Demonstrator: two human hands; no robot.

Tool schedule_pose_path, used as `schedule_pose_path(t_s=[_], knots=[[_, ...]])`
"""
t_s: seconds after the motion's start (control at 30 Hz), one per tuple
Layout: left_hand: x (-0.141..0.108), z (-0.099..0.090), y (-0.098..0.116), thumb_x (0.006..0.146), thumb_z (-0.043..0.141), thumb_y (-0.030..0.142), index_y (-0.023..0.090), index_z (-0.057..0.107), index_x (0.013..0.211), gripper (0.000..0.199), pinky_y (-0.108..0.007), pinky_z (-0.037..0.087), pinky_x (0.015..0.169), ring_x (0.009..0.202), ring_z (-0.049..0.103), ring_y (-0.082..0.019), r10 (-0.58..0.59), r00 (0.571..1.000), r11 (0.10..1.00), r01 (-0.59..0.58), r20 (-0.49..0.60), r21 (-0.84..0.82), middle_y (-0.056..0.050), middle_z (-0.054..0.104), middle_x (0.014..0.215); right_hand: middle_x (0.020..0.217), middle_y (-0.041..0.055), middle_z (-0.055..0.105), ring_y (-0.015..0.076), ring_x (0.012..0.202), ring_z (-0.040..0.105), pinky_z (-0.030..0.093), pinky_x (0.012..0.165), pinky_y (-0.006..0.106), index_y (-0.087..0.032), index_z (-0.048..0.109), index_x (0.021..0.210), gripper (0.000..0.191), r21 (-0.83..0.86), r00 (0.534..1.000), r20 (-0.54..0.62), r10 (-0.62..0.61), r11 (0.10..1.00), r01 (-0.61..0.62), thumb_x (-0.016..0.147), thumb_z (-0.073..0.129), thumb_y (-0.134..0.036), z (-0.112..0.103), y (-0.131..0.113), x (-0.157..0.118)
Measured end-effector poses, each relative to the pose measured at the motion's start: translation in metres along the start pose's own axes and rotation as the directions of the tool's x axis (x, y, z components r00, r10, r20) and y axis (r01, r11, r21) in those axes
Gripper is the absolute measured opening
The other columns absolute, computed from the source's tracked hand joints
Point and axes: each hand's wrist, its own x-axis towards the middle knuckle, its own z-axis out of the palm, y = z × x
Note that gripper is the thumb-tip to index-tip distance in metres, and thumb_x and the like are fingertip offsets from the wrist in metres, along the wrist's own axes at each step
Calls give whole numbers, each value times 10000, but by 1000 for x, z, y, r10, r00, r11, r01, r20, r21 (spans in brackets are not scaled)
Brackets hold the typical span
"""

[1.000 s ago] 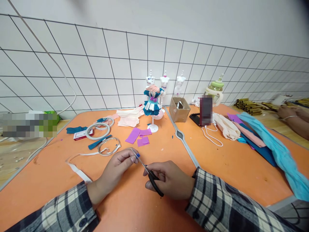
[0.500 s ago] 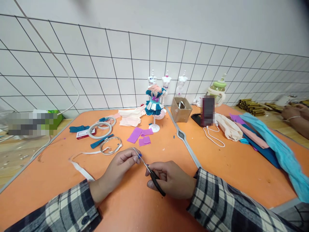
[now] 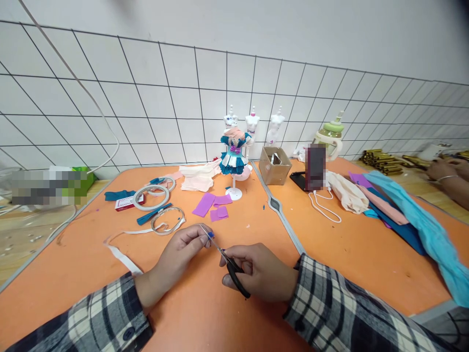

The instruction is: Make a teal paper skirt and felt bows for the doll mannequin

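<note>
My right hand (image 3: pixel 256 274) is closed on a pair of scissors (image 3: pixel 237 279) with black handles, its blades pointing up and left. The blades reach a small dark-blue piece (image 3: pixel 210 235), pinched between the thumb and fingers of my left hand (image 3: pixel 185 252). That piece looks like cloth or paper, but it is too small to be sure. Beyond my hands lie several purple pieces (image 3: pixel 204 204). Behind them a small doll dress form (image 3: pixel 233 157) on a white stand wears a blue, white and pink ruffled dress with a purple bow.
Tape rolls (image 3: pixel 139 198) and a white strip (image 3: pixel 122 259) lie left on the orange table (image 3: pixel 190 318). White mannequin torsos (image 3: pixel 252 122), a cardboard box (image 3: pixel 274 171), a phone (image 3: pixel 315 167) and a green-lidded bottle (image 3: pixel 331 139) stand behind. Coloured cloths (image 3: pixel 406 220) lie right. Another person's hands (image 3: pixel 449 171) are at far right.
Hardly anything differs. The blue piece and the scissors' blades have shifted very slightly in my hands, and the whole view has moved a few pixels.
</note>
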Motion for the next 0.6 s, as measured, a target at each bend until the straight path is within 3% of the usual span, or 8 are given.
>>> schedule_pose_path(t_s=[0.37, 0.6], knots=[[1, 0, 4, 889, 595, 449, 187, 610, 670, 342, -290, 429, 754, 819, 554, -198, 9, 998, 999, -11, 60, 35, -34, 609, 770, 517, -102, 392, 67, 483, 327, 239, 471, 202, -190, 626, 915, 189, -39, 1000, -15, 7, 999, -7, 777, 690, -301, -1, -2, -2], [1, 1, 0, 879, 602, 442, 187, 615, 667, 332, -302, 446, 781, 830, 559, -204, 14, 1000, 1000, -14, 15, -3, -41, 621, 774, 533, -89, 423, 70, 494, 348, 245, 481, 208, -182, 634, 916, 202, -5, 1000, -8, 7, 1000, -7, 794, 681, -336, -1, -1, 0]])
